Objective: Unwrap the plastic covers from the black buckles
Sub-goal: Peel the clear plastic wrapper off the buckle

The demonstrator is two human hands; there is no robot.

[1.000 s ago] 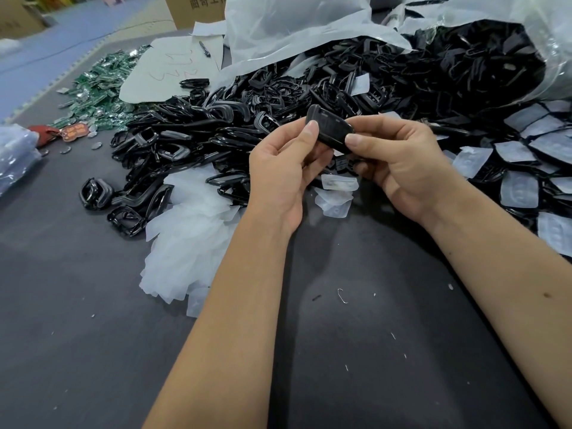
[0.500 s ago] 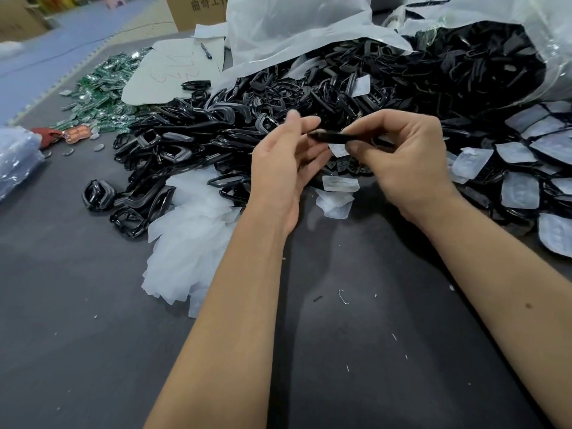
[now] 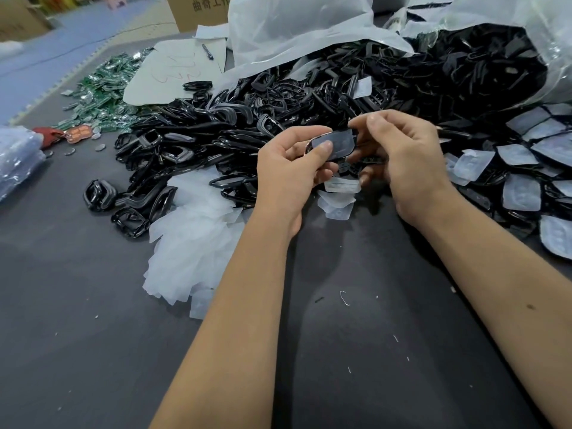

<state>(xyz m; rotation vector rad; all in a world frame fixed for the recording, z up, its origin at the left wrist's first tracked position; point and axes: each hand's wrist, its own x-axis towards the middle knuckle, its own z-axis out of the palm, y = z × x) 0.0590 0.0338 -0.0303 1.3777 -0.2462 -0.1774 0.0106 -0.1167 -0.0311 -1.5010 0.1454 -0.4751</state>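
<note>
Nearest my view, both forearms reach out over the dark grey table [image 3: 93, 351]. I see the left hand [image 3: 288, 178] pinching a wrapped black buckle [image 3: 332, 147] between thumb and curled fingers, held above the table in front of the heap. The right hand [image 3: 402, 159] pinches the buckle's right end, at the plastic cover's edge, fingers curled around it. Just below the hands lie a few loose clear covers [image 3: 339, 199], and to the left a pile of discarded plastic covers [image 3: 192, 239]. To the right I see still-wrapped buckles [image 3: 523, 168]. Beyond spreads the heap of bare black buckles [image 3: 247, 119], spilling from a big clear bag [image 3: 309, 29]. Far left sit green packets [image 3: 105, 91] and a cardboard box [image 3: 201, 9].
</note>
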